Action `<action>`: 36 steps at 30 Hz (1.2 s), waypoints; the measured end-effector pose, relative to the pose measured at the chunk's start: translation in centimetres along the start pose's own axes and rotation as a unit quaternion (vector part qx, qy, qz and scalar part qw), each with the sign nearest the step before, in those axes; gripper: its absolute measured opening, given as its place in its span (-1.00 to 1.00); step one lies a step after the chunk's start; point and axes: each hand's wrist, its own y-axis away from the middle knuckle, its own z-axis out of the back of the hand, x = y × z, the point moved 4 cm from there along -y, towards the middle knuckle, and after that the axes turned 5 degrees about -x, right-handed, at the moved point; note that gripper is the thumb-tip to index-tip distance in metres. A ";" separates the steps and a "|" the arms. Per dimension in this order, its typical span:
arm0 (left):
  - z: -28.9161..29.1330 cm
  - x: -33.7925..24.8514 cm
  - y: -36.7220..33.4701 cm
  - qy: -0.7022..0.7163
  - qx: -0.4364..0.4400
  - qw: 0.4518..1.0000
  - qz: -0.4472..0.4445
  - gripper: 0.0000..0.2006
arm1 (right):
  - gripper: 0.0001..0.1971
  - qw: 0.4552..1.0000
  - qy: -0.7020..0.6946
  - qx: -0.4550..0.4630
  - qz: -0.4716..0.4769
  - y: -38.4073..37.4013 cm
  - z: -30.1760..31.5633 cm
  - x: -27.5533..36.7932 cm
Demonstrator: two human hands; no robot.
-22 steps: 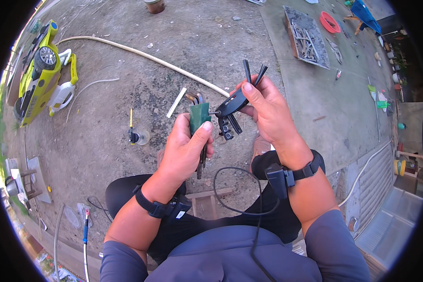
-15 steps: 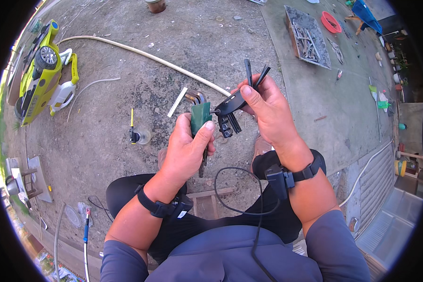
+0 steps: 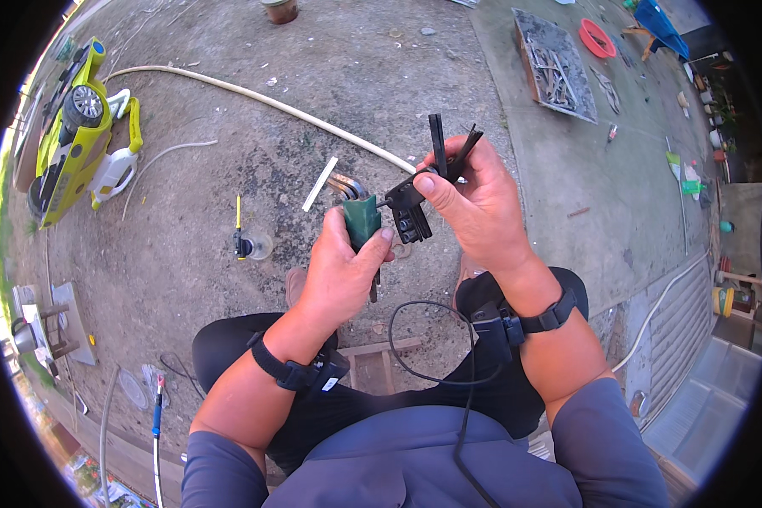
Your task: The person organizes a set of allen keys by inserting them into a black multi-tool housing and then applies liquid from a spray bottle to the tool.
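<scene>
My left hand (image 3: 340,267) is closed around a green hex key holder (image 3: 361,222), thumb across its lower edge. Bent metal keys (image 3: 348,184) stick out at its top, and a dark end shows below the fist. To the right, a black hex key set (image 3: 408,201) is pinched between thumb and fingers of my right hand (image 3: 489,207). Black bars stand up from its upper end, and shorter pieces hang at its lower end. A thin dark pin bridges the narrow gap between the two holders; which one it belongs to I cannot tell.
A pale hose (image 3: 271,105) crosses the dirt ground beyond my hands, with a white strip (image 3: 320,184) nearby. A yellow-and-black screwdriver (image 3: 240,229) lies left. A yellow toy car (image 3: 76,127) and a tray of tools (image 3: 559,72) are farther off. A black cable (image 3: 394,339) loops over my lap.
The black hex key set has turned in my right hand, its bars standing more upright and its lower pieces shifting. My left hand has tilted the green holder slightly. Both hands keep their grip.
</scene>
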 end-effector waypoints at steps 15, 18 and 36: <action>0.3 -0.1 -0.2 0.019 0.023 0.999 0.040 -0.74 | -0.66 0.997 0.056 -0.012 -0.049 0.0 0.5 -0.6; 0.3 0.0 -0.1 0.030 0.033 0.998 0.052 -0.73 | -0.68 0.996 0.051 0.025 -0.069 0.2 0.6 -0.4; -0.5 0.4 0.4 0.049 0.053 0.994 0.087 -0.69 | -0.67 0.996 -0.071 0.009 -0.056 1.3 -1.2 -2.6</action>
